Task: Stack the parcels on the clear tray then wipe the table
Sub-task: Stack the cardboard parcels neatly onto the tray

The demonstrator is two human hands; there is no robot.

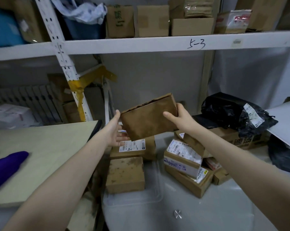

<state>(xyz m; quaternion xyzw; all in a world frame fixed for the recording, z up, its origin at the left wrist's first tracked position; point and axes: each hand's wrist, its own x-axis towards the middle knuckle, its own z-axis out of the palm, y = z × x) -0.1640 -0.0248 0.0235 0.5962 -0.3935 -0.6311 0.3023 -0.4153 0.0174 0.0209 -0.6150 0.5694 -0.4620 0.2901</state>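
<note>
Parcel (pixel 148 116) aloft — between both hands (pixel 114 131) (pixel 179 117)

A purple cloth (pixel 7 165) was laid on the pale table (pixel 49 147) at the left. On the grey round table (pixel 216 214) a clear tray (pixel 157 195) was set, with a stained carton (pixel 125 175) on it; labelled parcels (pixel 182 162) were heaped just beside the tray. Cartons (pixel 153 20) were ranged along the white shelf (pixel 141 43) above

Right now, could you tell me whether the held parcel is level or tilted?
Tilted: the parcel rises toward its right end, which the right hand grips.
</note>
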